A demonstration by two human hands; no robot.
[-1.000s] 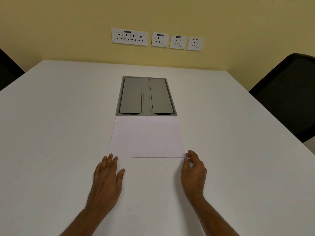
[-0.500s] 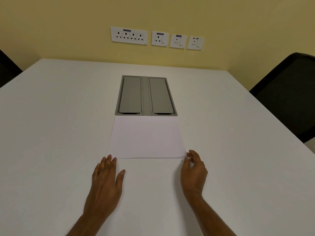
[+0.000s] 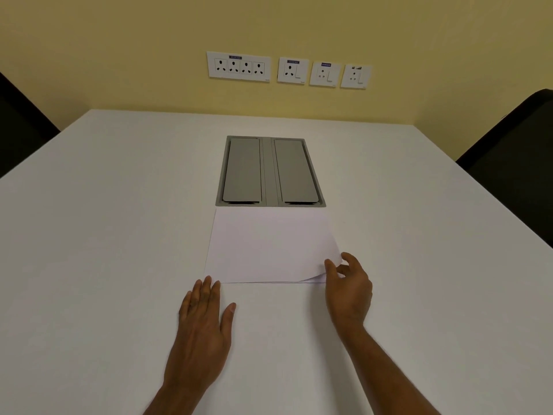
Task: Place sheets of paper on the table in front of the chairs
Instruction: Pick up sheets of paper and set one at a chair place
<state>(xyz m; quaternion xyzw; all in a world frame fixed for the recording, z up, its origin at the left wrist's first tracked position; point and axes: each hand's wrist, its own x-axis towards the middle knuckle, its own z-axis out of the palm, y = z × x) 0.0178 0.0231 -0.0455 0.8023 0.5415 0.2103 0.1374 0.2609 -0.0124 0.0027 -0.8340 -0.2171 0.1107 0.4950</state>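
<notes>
Head view: paper stack lies mid-table, its far edge just beside the grey hatch at 12 o'clock. Right hand pinches the top sheet's near-right corner, curled up. Left hand lies flat, fingers spread, fingertips at the stack's near-left corner. Chairs at 3 and 9 o'clock.

Left chair: cut off by the left frame edge, only a dark wedge shown. Right chair: cut off by the right edge. Both forearms: cropped at the bottom edge. Wall socket labels: too small to be read. Sheet count in the paper stack: cannot be told.
</notes>
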